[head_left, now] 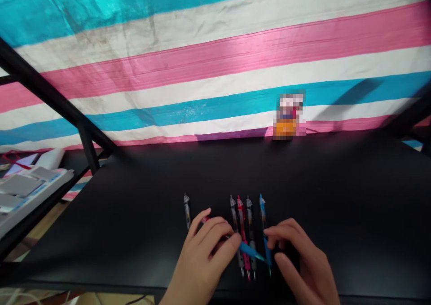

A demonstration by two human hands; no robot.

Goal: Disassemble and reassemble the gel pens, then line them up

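My left hand (210, 246) is closed around a blue pen (248, 249), whose tip slants down to the right across the row. Under its fingers shows a bit of something red (205, 219), mostly hidden. In that row lie a black pen (233, 206), a red pen (240, 206) and another black pen (249, 208), side by side. Just to their right is a second blue pen (263, 210). My right hand (299, 255) has thumb and fingers apart, its fingertips at the edge of that pen. Left of my left hand lies one more black pen (187, 210), partly covered.
All the pens lie on a black tabletop (151, 174) with black metal frame bars (50, 89) at its sides. Striped sheeting (202, 71) hangs behind, with a pixelated object (289, 116) before it. A white keyboard (30, 192) sits at left.
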